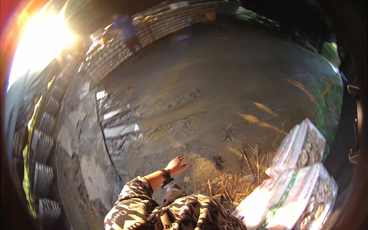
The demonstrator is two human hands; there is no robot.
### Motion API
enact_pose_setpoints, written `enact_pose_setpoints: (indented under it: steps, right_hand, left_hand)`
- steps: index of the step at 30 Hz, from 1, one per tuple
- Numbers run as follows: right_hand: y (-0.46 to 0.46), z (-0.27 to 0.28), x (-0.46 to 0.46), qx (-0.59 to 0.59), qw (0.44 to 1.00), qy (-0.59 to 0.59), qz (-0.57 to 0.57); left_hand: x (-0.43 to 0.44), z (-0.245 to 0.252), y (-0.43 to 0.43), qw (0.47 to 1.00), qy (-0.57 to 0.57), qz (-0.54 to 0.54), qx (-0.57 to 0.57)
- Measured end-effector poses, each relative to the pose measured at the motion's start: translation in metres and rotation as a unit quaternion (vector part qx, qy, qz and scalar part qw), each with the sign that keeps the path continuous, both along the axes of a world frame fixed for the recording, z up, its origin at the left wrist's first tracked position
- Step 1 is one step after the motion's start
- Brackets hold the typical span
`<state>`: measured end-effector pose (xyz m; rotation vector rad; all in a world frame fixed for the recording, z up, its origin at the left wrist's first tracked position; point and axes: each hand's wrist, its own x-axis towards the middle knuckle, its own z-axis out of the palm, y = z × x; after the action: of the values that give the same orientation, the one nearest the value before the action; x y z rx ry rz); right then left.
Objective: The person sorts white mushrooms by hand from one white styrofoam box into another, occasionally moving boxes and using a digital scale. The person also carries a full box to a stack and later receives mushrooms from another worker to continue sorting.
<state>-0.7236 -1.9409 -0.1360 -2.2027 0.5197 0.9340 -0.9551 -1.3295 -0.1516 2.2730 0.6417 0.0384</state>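
My left hand hangs in front of my patterned sleeve, above the muddy ground, with its fingers curled. A small pale spot shows at the fingers; whether it is a held thing cannot be told. A dark band is around the wrist, with a small device bearing writing beside it. My right hand is out of view. At the lower right, filled clear plastic bags with printed stripes lie together: a nearer one and a farther one, packed with pale, rounded pieces.
Dry stalks litter the ground by the bags. A concrete strip and a row of grey ribbed blocks run along the left. Puddles lie in wheel ruts. A person in blue stands at a long stacked wall.
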Motion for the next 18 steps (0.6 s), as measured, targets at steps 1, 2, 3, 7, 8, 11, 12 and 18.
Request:
enact_pose_setpoints:
  steps: [1,2,3,7,8,11,12,18]
  right_hand:
    - [0.008,0.001,0.021,-0.003,0.999,0.007,0.038]
    - [0.017,0.003,0.042,-0.003,0.997,0.015,0.073]
    - [0.028,0.004,0.06,-0.004,0.994,0.024,0.108]
    - [0.089,0.01,0.147,-0.012,0.969,0.047,0.241]
    - [0.108,0.013,0.173,-0.018,0.958,0.057,0.281]
    - [0.16,0.016,0.239,-0.056,0.925,0.068,0.37]
    - [0.175,0.015,0.257,-0.07,0.914,0.07,0.393]
    - [0.261,0.015,0.332,-0.15,0.856,0.04,0.493]
  left_hand:
    - [-0.02,-0.008,-0.02,0.999,0.041,0.002,-0.012]
    - [-0.032,-0.015,-0.032,0.998,0.049,0.026,-0.006]
    - [-0.044,-0.021,-0.041,0.995,0.093,0.014,-0.013]
    - [-0.096,-0.045,-0.122,0.912,0.048,0.32,-0.251]
    - [-0.11,-0.053,-0.141,0.879,0.049,0.395,-0.262]
    - [-0.159,-0.074,-0.209,0.758,0.074,0.576,-0.296]
    - [-0.174,-0.079,-0.234,0.735,0.094,0.616,-0.268]
    - [-0.198,-0.112,-0.393,0.66,0.111,0.696,-0.261]
